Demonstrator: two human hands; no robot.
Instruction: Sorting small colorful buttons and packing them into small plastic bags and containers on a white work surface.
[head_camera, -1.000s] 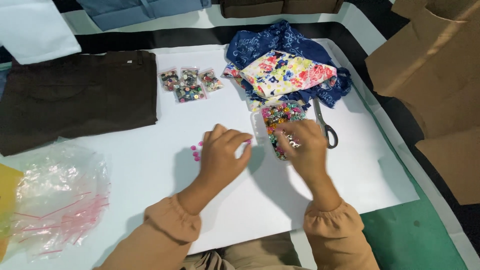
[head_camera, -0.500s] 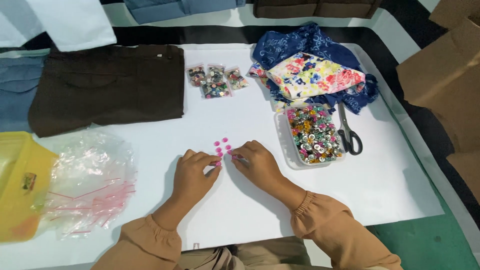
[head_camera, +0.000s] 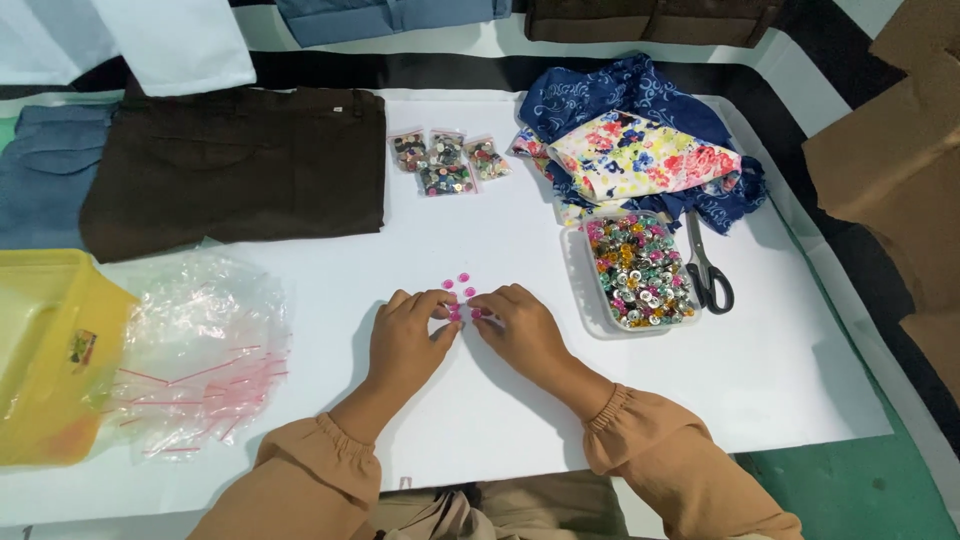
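One white sheet (head_camera: 300, 400) covered the table, with much free room at its near right part. On it lay one brown trousers (head_camera: 235, 165), one pile of clear bags (head_camera: 200, 350), one tray of mixed buttons (head_camera: 640, 270), one scissors (head_camera: 708, 275) and three small button bags (head_camera: 447, 160). About five pink buttons (head_camera: 462, 292) lay between the fingertips. The left hand (head_camera: 405, 345) and right hand (head_camera: 520, 330) both pinched at them, fingers bent.

Both hands (head_camera: 405, 340) (head_camera: 525, 330) low, palms down, fingertips almost touching.
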